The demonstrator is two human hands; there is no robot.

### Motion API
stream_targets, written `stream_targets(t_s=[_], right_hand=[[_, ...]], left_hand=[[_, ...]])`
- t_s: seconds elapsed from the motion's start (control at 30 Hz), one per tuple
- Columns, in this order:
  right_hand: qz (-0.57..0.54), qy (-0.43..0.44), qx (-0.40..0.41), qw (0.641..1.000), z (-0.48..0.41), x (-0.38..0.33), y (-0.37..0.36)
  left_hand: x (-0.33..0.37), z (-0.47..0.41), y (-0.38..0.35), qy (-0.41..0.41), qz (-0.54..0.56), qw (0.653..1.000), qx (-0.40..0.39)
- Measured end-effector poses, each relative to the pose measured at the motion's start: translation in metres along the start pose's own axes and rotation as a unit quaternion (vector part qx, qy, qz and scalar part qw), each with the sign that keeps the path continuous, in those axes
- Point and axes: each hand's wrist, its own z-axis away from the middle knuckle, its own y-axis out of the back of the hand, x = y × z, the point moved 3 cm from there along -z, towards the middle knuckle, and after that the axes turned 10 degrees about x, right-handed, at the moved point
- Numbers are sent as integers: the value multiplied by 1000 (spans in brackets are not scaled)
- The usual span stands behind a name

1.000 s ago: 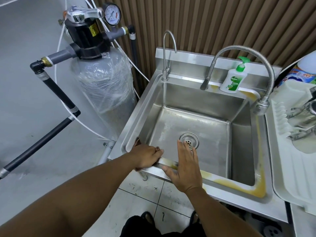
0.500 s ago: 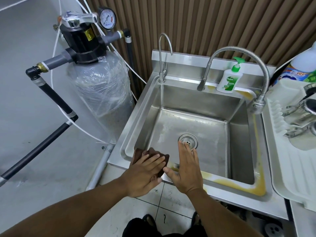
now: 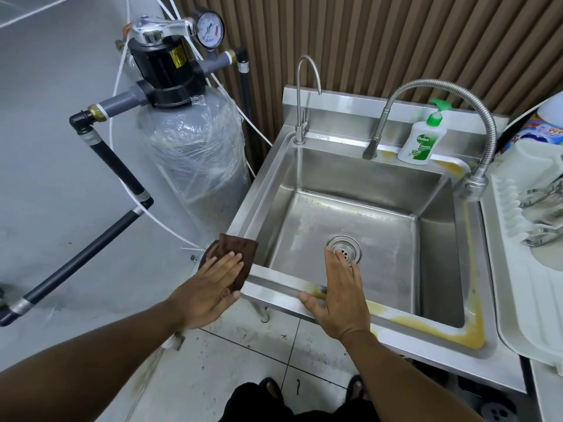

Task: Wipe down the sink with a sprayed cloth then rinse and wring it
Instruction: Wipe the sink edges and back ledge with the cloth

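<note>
Brown slatted wall (image 3: 396,41) behind, grey wall (image 3: 45,123) at left, scuffed white floor tiles (image 3: 243,357) below.

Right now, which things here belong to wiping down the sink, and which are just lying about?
In the job: brown cloth; left hand pressing it on the corner rim; steel sink; right hand on the front rim; flexible faucet for rinsing.
Lying about: Dettol soap bottle; filter tank; pressure gauge; dish rack.

Bright even light, soft shadows, sharp focus, wide-angle edge bending
</note>
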Motion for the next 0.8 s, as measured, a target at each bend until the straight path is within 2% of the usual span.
stream_targets(t_s=[0.1, 0.17, 0.37, 0.57, 0.8], right_hand=[[-1, 4, 0, 1000, 0, -1, 1], [0, 5, -3, 1000, 1, -1, 1], [-1, 12, 12, 1000, 2, 1, -2], [-14, -15, 58, 998, 0, 3, 0], [-33, -69, 124, 989, -1, 12, 12]], left_hand=[[8, -7, -5, 39, 12, 999, 18], [17, -7, -6, 37, 15, 999, 25], [66, -21, -5, -56, 10, 998, 33], [120, -45, -3, -135, 26, 990, 3], [146, -57, -7, -172, 39, 983, -48]])
